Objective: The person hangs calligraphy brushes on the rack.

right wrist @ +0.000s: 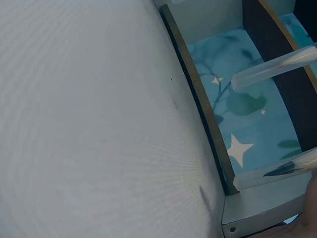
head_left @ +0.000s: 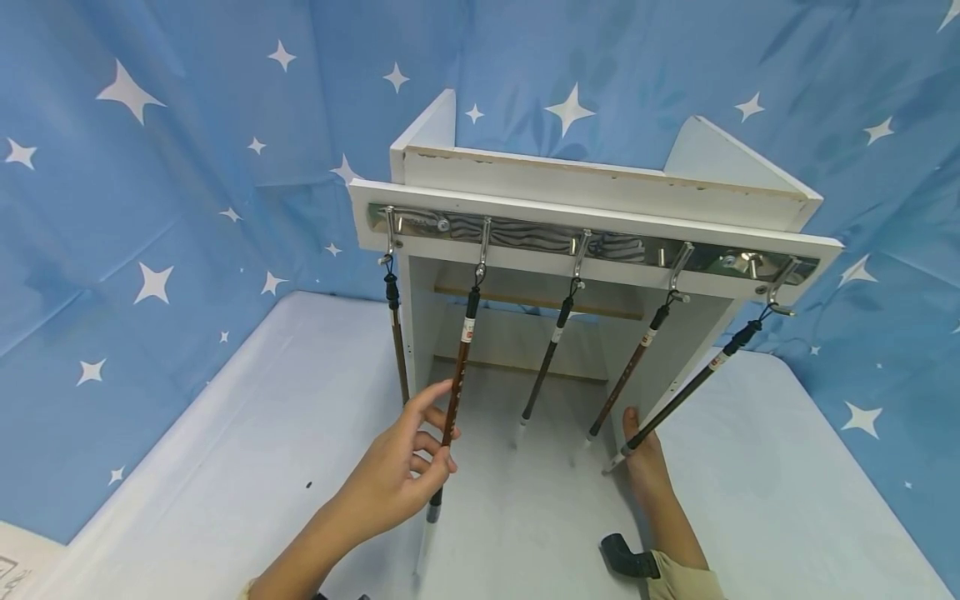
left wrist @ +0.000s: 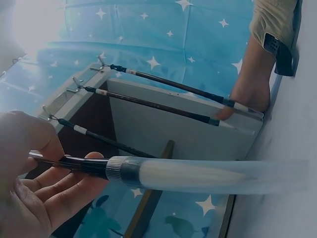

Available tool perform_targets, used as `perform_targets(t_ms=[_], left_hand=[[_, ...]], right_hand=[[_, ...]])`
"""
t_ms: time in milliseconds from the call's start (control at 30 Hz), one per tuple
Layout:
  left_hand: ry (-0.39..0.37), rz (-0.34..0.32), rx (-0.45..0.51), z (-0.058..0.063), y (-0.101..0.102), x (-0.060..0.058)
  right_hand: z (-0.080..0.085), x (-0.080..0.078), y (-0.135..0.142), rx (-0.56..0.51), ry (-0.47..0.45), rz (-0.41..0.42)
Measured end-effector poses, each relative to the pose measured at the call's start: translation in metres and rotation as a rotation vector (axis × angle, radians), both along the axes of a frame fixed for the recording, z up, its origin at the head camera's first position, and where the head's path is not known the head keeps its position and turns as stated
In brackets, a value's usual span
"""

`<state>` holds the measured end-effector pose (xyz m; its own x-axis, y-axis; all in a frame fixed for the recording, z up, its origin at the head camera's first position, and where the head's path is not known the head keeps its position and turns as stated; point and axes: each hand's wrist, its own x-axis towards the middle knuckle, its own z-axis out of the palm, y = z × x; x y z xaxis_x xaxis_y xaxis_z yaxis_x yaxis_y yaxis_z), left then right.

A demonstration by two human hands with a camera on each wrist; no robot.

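Note:
My left hand point(head_left: 393, 471) holds the brown handle of a calligraphy brush point(head_left: 462, 350) between thumb and fingers. This brush hangs by its loop from the second hook from the left. In the left wrist view a clear cap point(left wrist: 223, 176) covers its pale bristles. Low on the right side panel of a white wooden rack point(head_left: 667, 333), my right hand point(head_left: 648, 462) grips the edge, thumb inside; its fingers are mostly hidden. Beside that hand hangs the rightmost capped brush point(head_left: 697, 379). More brushes hang between the two hands, and a thin one point(head_left: 397, 333) at far left.
A metal hook rail point(head_left: 525, 237) runs along the rack's top front board. The rack stands on a white-covered table point(head_left: 247, 467) before a blue starry cloth point(head_left: 225, 167). A small dark speck point(head_left: 308, 484) lies on the table left of the rack.

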<state>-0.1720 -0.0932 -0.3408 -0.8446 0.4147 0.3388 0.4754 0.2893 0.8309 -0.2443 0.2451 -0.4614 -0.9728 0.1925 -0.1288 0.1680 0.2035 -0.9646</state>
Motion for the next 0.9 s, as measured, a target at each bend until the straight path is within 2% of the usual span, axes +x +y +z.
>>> perform_targets(t_ms=[367,567,900], left_hand=[[0.068,-0.007,-0.030,-0.006,0.002,-0.002],[0.067,-0.004,-0.036,-0.006,0.003,-0.003],[0.081,0.050,-0.072,-0.018,0.006,-0.014]], right_hand=[[0.000,0.002,0.001,0.008,-0.009,0.008],[0.001,0.001,0.001,-0.012,-0.009,0.015],[0.002,0.001,0.000,-0.030,-0.005,0.016]])
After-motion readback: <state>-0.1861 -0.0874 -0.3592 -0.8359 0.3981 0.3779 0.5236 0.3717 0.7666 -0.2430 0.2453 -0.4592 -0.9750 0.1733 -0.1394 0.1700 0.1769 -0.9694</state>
